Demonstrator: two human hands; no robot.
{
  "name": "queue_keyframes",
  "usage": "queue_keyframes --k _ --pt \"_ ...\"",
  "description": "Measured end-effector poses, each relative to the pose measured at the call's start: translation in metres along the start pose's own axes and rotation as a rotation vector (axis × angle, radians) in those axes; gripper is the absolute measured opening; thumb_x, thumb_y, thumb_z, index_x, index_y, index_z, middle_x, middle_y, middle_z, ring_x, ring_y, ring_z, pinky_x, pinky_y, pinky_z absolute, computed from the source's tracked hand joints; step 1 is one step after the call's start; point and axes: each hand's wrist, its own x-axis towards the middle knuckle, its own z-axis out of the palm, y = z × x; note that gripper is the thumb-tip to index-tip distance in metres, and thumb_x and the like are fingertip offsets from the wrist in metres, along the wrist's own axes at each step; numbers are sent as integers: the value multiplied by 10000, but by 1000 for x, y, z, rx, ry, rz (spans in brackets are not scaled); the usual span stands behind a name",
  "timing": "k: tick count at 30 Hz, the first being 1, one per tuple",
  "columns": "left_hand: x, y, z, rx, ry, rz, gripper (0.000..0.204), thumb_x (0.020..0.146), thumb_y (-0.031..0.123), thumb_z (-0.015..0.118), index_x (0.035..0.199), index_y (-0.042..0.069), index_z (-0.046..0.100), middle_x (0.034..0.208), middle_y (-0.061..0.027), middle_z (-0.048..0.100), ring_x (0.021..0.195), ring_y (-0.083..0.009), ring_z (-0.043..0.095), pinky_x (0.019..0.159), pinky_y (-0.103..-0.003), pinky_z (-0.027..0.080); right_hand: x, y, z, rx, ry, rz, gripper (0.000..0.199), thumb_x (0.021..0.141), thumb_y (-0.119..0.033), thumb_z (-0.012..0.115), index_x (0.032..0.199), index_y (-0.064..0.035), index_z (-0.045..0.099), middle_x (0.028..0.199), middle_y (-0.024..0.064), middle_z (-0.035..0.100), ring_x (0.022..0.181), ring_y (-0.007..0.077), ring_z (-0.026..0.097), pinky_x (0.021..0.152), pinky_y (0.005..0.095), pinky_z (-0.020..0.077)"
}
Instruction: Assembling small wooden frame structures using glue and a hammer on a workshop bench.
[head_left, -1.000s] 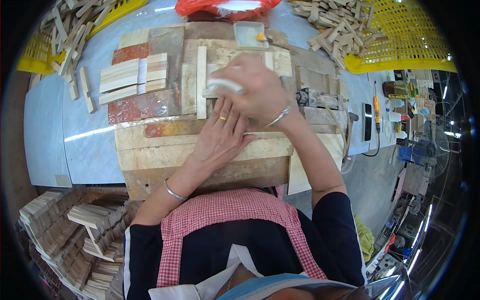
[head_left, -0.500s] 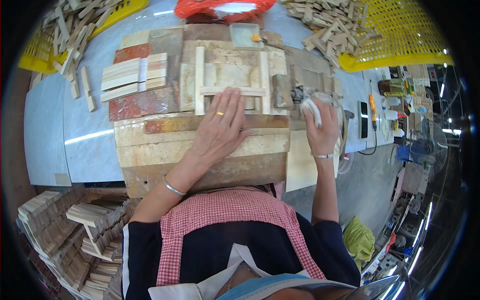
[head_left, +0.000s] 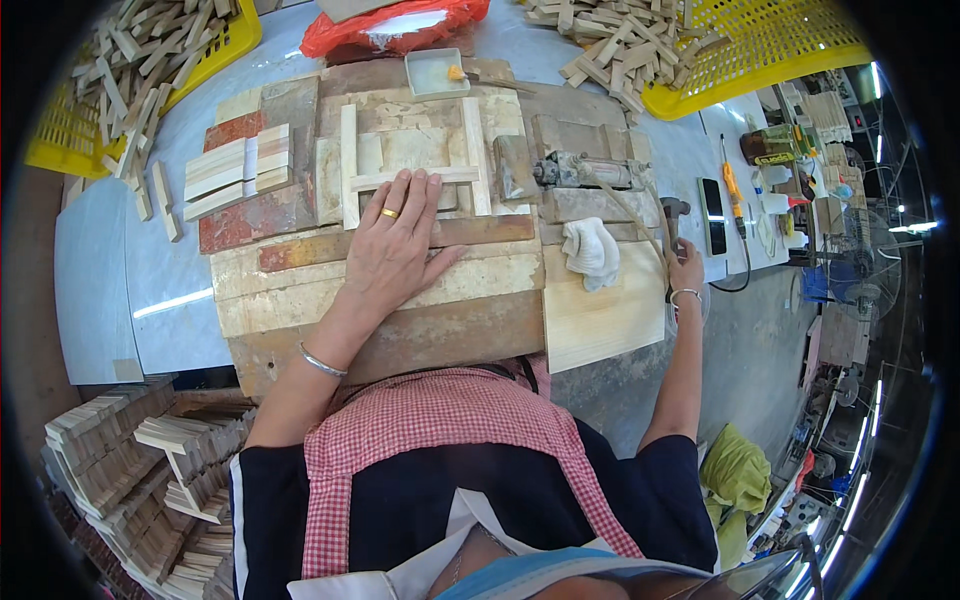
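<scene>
My left hand [head_left: 392, 245] lies with fingers stretched over the wooden crosspiece [head_left: 455, 174]. That piece spans two upright wooden strips, a left strip [head_left: 349, 150] and a right strip [head_left: 474, 145], in an H shape on a worn wooden jig board [head_left: 390, 290]. Off to the right, my right hand [head_left: 686, 270] is closed round the handle of a hammer [head_left: 675, 208], its head pointing away from me. A crumpled white cloth [head_left: 592, 253] rests between the two hands, on the edge of a pale wooden sheet [head_left: 605, 320].
A metal cylinder clamp [head_left: 585, 172] and a wooden block [head_left: 515, 168] sit right of the strips. Behind is a shallow tray [head_left: 434, 82] with a brush. Stacked slats [head_left: 220, 175] lie left. Yellow baskets [head_left: 800, 40] hold wood pieces. A phone [head_left: 712, 215] and orange-handled tool [head_left: 732, 185] lie right.
My right hand has let go of the white cloth, moved right and taken hold of the hammer. My left hand stays on the crosspiece. The whole view has shifted, with the bench appearing further left.
</scene>
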Motion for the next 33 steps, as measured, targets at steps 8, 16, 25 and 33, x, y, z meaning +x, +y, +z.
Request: queue_keyframes --k 8,16,25,33 --pt "-3 -3 1 19 12 -11 793 804 465 642 1359 -51 408 1319 -193 483 1246 -328 446 1055 -439 340 3 -61 -29 -85 87 -17 356 857 -321 597 1041 -17 606 869 180 672 808 300 661 744 390 499" --pt "-4 -4 -1 35 -4 -20 793 807 464 646 1366 -44 403 1334 -188 473 1251 -324 440 1049 -433 342 -88 -229 -82 400 51 -514 271 938 -166 539 1166 -21 557 802 191 646 659 292 649 597 358 497" --pt "-1 -3 -1 30 -1 -7 790 807 474 628 1331 -81 426 1308 -199 471 1241 -330 440 1054 -423 354 -115 -280 -18 308 -21 -870 333 903 -101 566 1216 8 538 948 207 651 722 327 647 582 367 508" --pt "-2 -3 -3 -28 -18 -37 787 811 443 633 1346 -84 400 1337 -219 454 1269 -341 419 1075 -433 325 -118 -286 -4 354 -26 -870 359 896 -113 585 1218 35 528 938 220 649 763 351 652 632 389 521"
